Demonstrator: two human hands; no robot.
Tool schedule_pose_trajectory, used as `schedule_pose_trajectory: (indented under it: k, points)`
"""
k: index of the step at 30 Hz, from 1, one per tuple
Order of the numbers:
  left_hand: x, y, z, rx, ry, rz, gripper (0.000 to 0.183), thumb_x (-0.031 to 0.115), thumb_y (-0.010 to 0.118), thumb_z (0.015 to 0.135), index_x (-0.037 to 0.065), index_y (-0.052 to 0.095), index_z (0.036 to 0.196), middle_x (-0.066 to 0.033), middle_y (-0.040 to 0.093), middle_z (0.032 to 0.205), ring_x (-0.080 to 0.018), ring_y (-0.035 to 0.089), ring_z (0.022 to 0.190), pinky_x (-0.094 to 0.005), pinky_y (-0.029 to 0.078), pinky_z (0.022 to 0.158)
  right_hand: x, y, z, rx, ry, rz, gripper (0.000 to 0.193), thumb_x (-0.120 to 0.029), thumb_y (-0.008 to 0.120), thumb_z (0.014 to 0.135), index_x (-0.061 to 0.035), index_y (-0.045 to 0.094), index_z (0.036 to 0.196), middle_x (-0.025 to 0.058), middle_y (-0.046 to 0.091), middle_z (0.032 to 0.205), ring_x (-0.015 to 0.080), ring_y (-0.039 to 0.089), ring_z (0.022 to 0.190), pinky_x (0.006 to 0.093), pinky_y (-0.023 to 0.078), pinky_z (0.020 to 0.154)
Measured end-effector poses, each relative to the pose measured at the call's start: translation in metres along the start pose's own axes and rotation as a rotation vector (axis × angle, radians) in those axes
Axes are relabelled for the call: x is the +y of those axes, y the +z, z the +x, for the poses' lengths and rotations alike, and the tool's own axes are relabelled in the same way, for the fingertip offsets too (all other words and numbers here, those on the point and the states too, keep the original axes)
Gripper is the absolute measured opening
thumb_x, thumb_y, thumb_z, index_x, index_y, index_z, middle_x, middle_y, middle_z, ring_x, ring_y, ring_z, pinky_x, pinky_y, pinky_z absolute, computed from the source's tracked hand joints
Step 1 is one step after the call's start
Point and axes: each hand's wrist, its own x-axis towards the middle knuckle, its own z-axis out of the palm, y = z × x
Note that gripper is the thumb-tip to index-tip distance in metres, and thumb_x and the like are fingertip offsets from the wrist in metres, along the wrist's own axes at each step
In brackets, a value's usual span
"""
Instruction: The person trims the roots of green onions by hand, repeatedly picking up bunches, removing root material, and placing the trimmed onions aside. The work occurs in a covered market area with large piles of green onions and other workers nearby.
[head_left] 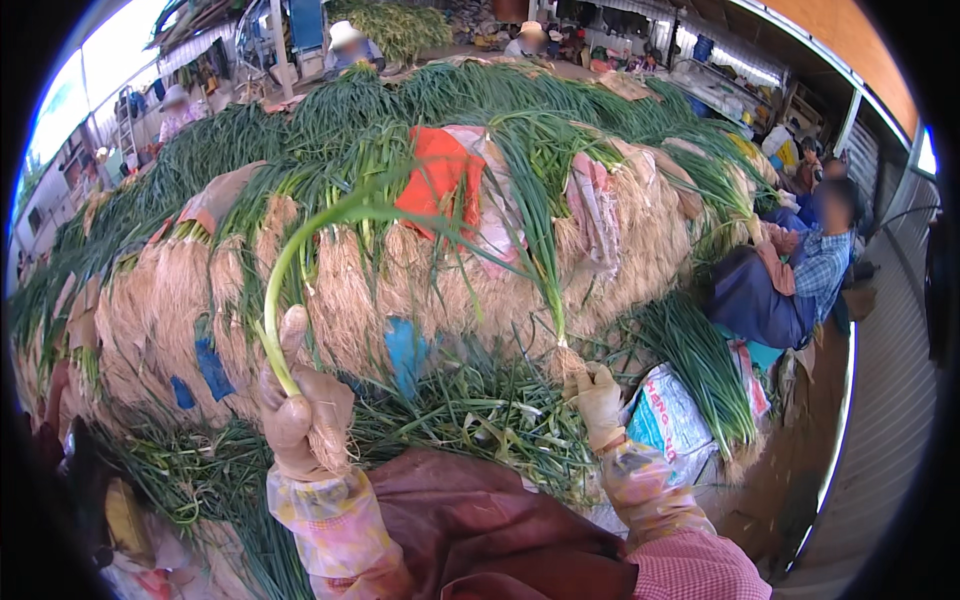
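My left hand [300, 415], in a beige glove, grips a single green onion [285, 265] near its white base; the stalk arcs up and to the right over the pile. My right hand [600, 400], also gloved, is closed on the rooted end of another green onion [545, 250] that hangs down from the heap. In front of me rises a big stack of bundled green onions [350, 290], pale roots facing me, green tops behind. Loose green leaves [480, 415] lie between my hands.
A dark red cloth [480, 530] covers my lap. A printed white and blue sack [670, 415] lies at the right. A seated person in a checked shirt [800, 280] works at the right beside more onions [700, 365]. Other people stand at the back.
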Motion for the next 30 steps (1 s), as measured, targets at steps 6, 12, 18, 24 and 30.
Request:
schedule_pose_trajectory:
  k: [6, 12, 18, 24, 30]
  points:
    - [-0.038, 0.002, -0.036, 0.32, -0.358, 0.178, 0.063, 0.0, 0.059, 0.086, -0.001, 0.034, 0.144, -0.0126, 0.06, 0.057, -0.013, 0.053, 0.037, -0.0236, 0.044, 0.032, 0.005, 0.01, -0.013, -0.003, -0.067, 0.157, 0.019, -0.015, 0.06, 0.096, 0.0015, 0.06, 0.105, 0.0084, 0.07, 0.08, 0.0137, 0.067, 0.061, 0.0231, 0.049, 0.051]
    - [-0.125, -0.052, -0.106, 0.346, -1.101, 0.414, 0.037, 0.013, 0.052, 0.097, -0.002, 0.052, 0.131, -0.0086, 0.064, 0.073, -0.01, 0.053, 0.048, -0.0236, 0.042, 0.04, -0.022, 0.022, -0.058, -0.209, -0.136, 0.127, 0.016, -0.012, 0.06, 0.096, 0.0029, 0.061, 0.102, 0.0074, 0.07, 0.082, 0.012, 0.066, 0.064, 0.0235, 0.053, 0.058]
    - [-0.174, -0.062, -0.124, 0.467, -0.95, 0.179, 0.037, 0.024, 0.051, 0.1, -0.003, 0.055, 0.126, -0.0162, 0.067, 0.103, -0.0219, 0.068, 0.083, -0.0308, 0.057, 0.067, -0.03, 0.039, -0.111, -0.393, -0.555, -0.284, 0.015, -0.016, 0.066, 0.09, -0.0035, 0.064, 0.098, 0.0073, 0.07, 0.081, 0.0186, 0.069, 0.064, 0.0286, 0.054, 0.056]
    - [-0.175, -0.072, -0.141, 0.499, -1.129, 0.039, 0.034, 0.02, 0.06, 0.095, -0.002, 0.059, 0.121, -0.0121, 0.069, 0.094, -0.0205, 0.069, 0.08, -0.0309, 0.057, 0.07, -0.02, 0.044, -0.132, -0.585, -0.722, -0.422, 0.016, -0.026, 0.071, 0.085, -0.0107, 0.069, 0.089, 0.0077, 0.065, 0.075, 0.0266, 0.065, 0.063, 0.035, 0.052, 0.055]
    - [-0.182, -0.059, -0.145, 0.546, -0.924, 0.371, 0.023, 0.006, 0.069, 0.085, 0.0, 0.06, 0.105, -0.0069, 0.066, 0.087, -0.0146, 0.064, 0.07, -0.0276, 0.053, 0.061, -0.001, 0.037, -0.103, -0.445, -0.495, -0.345, 0.023, -0.03, 0.073, 0.084, -0.0095, 0.07, 0.094, 0.007, 0.068, 0.072, 0.0222, 0.066, 0.059, 0.0327, 0.052, 0.055]
